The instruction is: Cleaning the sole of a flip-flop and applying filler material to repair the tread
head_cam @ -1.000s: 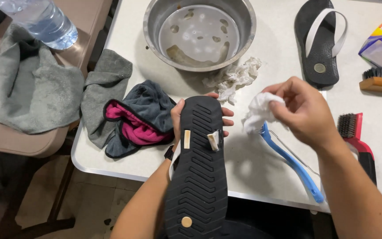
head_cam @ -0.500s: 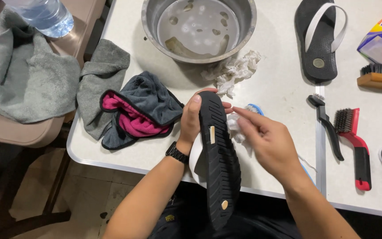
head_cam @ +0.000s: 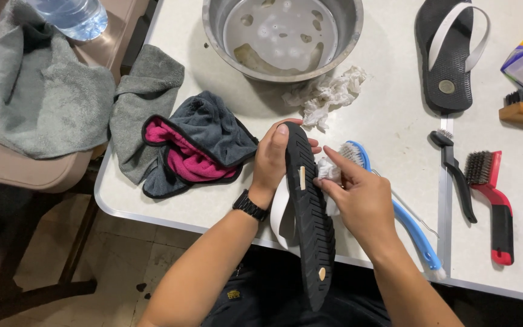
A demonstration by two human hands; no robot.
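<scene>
You hold a black flip-flop on edge and press a white wad to its side.

Your left hand (head_cam: 270, 162) is closed around the toe end of the black flip-flop (head_cam: 310, 224), sole turned to the right, heel reaching past the table (head_cam: 388, 127) edge toward you. Your right hand (head_cam: 361, 200) pinches a crumpled white tissue (head_cam: 328, 172) against the sole's rim. Just beyond lies a blue-handled brush (head_cam: 416, 233); the second flip-flop (head_cam: 449, 60) lies well apart, near a steel bowl (head_cam: 282, 36) of water.
</scene>
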